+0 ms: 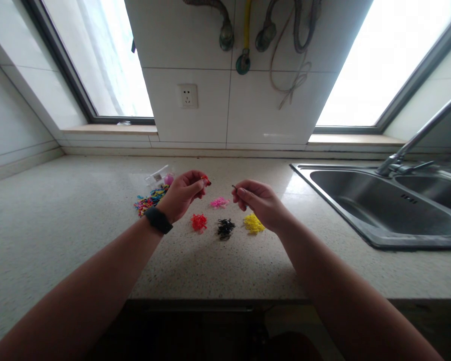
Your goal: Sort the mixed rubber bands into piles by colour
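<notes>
My left hand (183,193) is raised over the counter, fingers pinched on a small red rubber band (206,181); a black band sits on that wrist. My right hand (257,199) is closed in a pinch on a small dark rubber band (234,187). Below them on the speckled countertop (60,220) lie sorted little piles: red (199,222), black (225,228), yellow (253,223) and pink (220,202). A mixed, many-coloured heap of bands (150,199) lies to the left beside a clear plastic bag (158,176).
A steel sink (379,205) with a tap (417,138) takes up the right of the counter. Behind are a tiled wall with a socket (187,96), hanging hoses (244,35) and two bright windows. The counter's front edge runs below my forearms.
</notes>
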A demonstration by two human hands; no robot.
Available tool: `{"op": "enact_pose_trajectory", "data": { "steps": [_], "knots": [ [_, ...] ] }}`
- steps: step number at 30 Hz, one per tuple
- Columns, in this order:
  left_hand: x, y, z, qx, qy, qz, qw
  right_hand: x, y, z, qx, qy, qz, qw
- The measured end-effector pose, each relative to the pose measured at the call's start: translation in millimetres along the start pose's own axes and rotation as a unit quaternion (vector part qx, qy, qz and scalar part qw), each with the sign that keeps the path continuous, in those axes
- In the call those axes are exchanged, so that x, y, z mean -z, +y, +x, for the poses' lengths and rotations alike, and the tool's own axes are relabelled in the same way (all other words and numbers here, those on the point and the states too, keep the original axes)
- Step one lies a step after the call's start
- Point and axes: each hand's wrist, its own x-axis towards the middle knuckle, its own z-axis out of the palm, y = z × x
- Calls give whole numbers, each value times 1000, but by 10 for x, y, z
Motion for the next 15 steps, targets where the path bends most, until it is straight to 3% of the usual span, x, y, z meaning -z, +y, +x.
{"op": "enact_pose_trajectory", "data": {
  "steps": [10,15],
  "knots": [
    [-2,5,-3,4,6,3,1000,18,-13,10,7,13,-45,999],
    [-2,7,-5,6,6,4,1000,82,68,29,14,-9,-156,988]
  ]
}}
